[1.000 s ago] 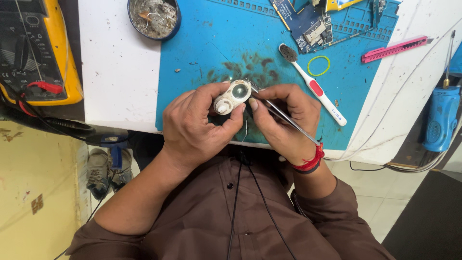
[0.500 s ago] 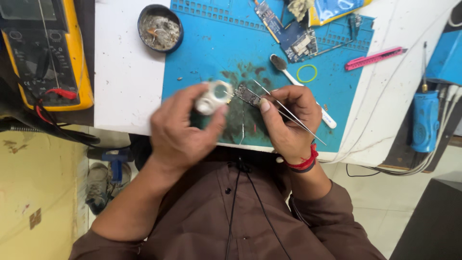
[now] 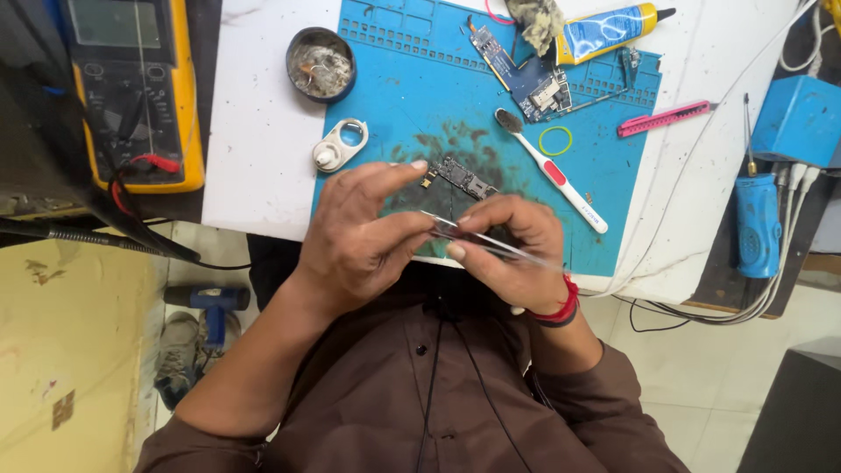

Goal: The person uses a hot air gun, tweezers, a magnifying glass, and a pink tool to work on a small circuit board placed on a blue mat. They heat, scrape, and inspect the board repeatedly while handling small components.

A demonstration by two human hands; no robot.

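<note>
Seen from above, a person in a brown shirt works at the near edge of a white counter [image 3: 263, 166]. Closest in, the left hand [image 3: 363, 232] and right hand [image 3: 508, 250] meet over a blue work mat [image 3: 412, 96]. The right hand is closed on a pair of thin metal tweezers [image 3: 491, 243], held low and nearly flat like a pen, probably for steadiness; a red band circles that wrist. The left hand's thumb and fingers pinch together at the tweezers' tip, index finger raised, as if steadying something too small to make out. Just past the fingertips, a small circuit board [image 3: 460, 178] lies on the mat, within easy reach.

Farther out rest a white toothbrush [image 3: 552, 171], a yellow-green ring [image 3: 555, 140] and a pink strip-shaped tool [image 3: 664, 119]. At the far edge: a round tin [image 3: 321, 66] of debris, a second circuit board [image 3: 526, 79] and a yellow-and-blue glue tube [image 3: 604, 31]. A yellow multimeter [image 3: 131, 88] sits far left.

Compared with half a second ago, the white oval part [image 3: 340, 144] (then gripped in the left hand) now lies on the counter by the mat's left edge, and the left hand has joined the tweezers.
</note>
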